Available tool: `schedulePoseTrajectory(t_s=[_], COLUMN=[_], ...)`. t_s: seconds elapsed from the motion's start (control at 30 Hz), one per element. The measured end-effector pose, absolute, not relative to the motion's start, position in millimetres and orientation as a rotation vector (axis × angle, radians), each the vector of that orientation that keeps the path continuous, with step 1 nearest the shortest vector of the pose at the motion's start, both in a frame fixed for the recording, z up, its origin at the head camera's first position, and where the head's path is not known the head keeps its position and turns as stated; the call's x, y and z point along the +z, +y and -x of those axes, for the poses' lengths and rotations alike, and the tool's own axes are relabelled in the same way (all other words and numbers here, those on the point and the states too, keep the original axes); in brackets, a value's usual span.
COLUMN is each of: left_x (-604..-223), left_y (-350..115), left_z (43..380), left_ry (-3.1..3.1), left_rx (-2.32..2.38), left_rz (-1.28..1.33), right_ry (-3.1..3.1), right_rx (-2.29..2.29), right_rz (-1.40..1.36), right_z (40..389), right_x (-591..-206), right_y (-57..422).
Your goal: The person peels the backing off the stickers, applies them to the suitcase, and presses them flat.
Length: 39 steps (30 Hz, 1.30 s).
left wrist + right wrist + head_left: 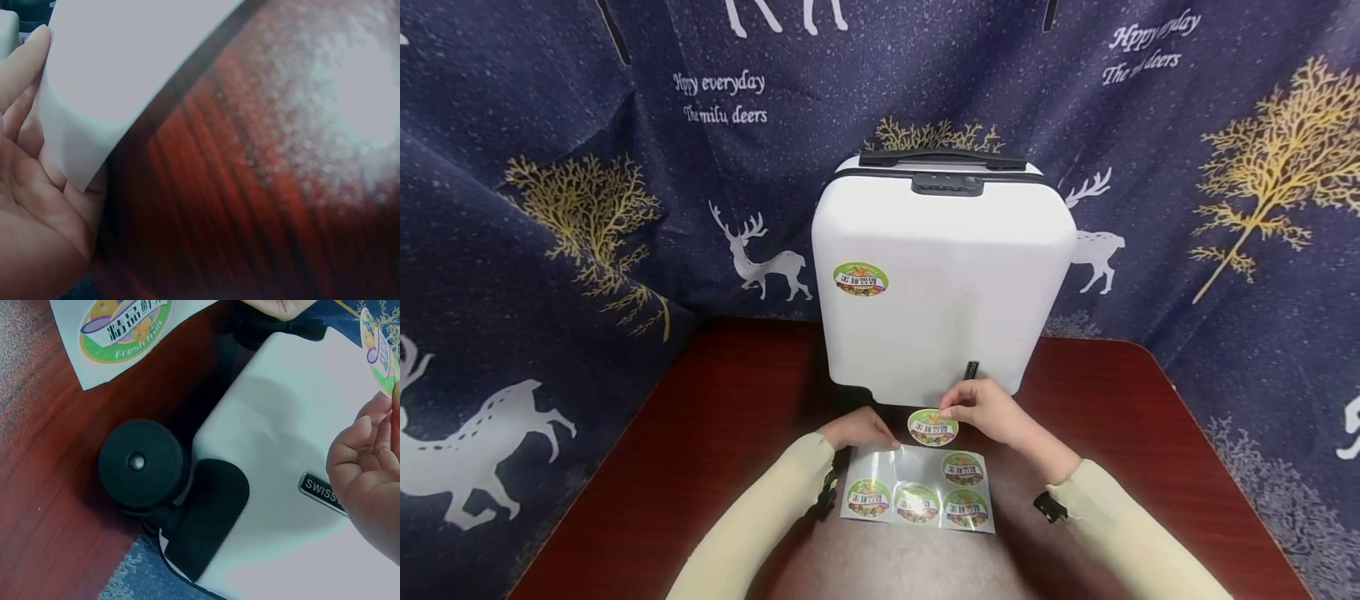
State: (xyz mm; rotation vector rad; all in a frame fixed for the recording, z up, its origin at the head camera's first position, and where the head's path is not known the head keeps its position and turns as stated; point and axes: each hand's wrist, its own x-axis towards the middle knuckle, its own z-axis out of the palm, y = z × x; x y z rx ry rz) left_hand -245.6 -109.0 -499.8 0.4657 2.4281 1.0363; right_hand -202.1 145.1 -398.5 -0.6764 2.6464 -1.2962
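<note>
In the head view, the right hand [988,408] pinches a loose sticker [931,429] by its right edge, printed face up, between the far edge of the sticker sheet [887,467] and the white suitcase [925,333]. The left hand [863,427] pinches the sheet at its far edge on the dark red table [1097,417]. Four stickers remain on the sheet: three in the near row, one at the right of the far row. Another sticker [861,280] sits on the suitcase, upper left. A small hold at the rim is sound — it should leave most of the sticky back untouched.

In the left wrist view, the sheet's pale corner lies against the curled fingers; the exact thumb contact is hard to tell. A light, steady grip here would keep the sheet from creasing.

In the right wrist view, the sticker stands up from the fingertips, clear of the suitcase, its nameplate [322,492] and the black wheel [142,464]. Keeping it flat and unfolded — away from its own sticky side — probably matters most.
</note>
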Motion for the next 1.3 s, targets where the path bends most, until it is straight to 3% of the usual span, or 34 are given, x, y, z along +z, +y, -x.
schedulePoseTrajectory(t_s=[1.3], left_x=[-501.8], left_y=[-108.3], left_z=[244.0], left_ry=[2.402], left_rx=[1.05], left_rz=[-0.442], right_ry=[2.821], right_rx=[-1.404], right_rz=[0.546], right_z=[197.2], right_x=[-317.2], right_y=[132.7])
